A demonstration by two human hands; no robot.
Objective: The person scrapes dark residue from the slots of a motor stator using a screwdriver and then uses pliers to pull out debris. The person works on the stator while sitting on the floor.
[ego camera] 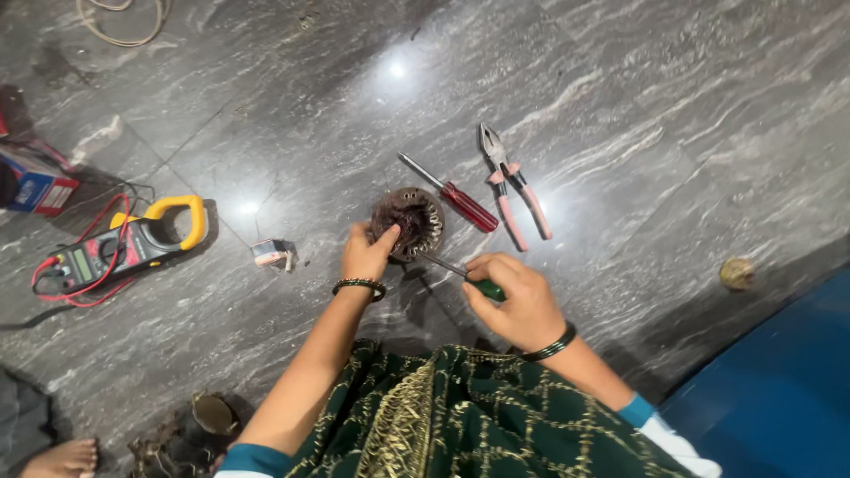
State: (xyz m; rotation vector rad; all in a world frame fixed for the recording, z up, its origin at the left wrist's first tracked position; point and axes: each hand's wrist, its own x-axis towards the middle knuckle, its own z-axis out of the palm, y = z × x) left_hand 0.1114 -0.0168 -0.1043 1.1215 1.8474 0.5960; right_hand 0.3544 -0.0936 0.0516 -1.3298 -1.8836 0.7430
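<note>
A round motor stator (416, 215) with dark copper windings lies on the grey stone floor. My left hand (366, 251) grips its near-left rim, thumb resting on the windings. A green-handled screwdriver (460, 275) sits in my right hand (516, 299), and its metal tip touches the stator's near edge. Both wrists wear dark bangles. Green patterned cloth covers my lap below the hands.
A red-handled screwdriver (453, 196) and pink-handled pliers (513, 181) lie just beyond the stator. A yellow clamp meter (133, 241) with red leads sits at left, near a small white part (271, 253). A blue surface (779, 389) fills the lower right. Another person's foot (62, 458) shows at bottom left.
</note>
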